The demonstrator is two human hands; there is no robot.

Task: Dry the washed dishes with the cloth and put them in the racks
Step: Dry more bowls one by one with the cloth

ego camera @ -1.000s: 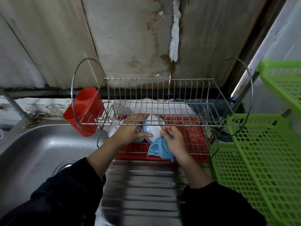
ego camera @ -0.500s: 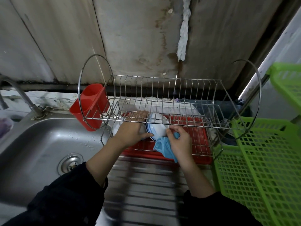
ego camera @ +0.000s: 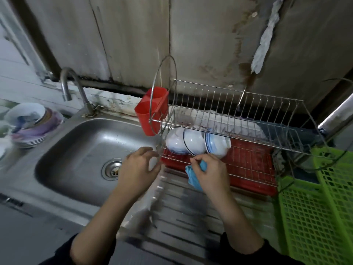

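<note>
Three bowls (ego camera: 196, 142): done, I'd say. They stand on edge, side by side, in the lower tier of the wire rack (ego camera: 248, 104), at its left end, near the desk's (ego camera: 191, 217) back edge.
Left hand (ego camera: 137, 169): fingers loosely curled, nothing in it, just beside the rack's left-end wire. Too blurry to tell if it touches.
Right hand (ego camera: 212, 173): bunched round the blue cloth (ego camera: 193, 176), at the rack's front rail just below the rightmost bowl.
Hands: apart, both at the front of the rack.
Left to do: a pile of dishes (ego camera: 28, 121) at the desk's far left edge, past the sink (ego camera: 76, 150). My guess is those come next.
Green racks (ego camera: 315, 207): at the desk's right edge, right beside the wire one.
Progress: somewhere around early-middle imo, that pile looks bigger than what's racked.
</note>
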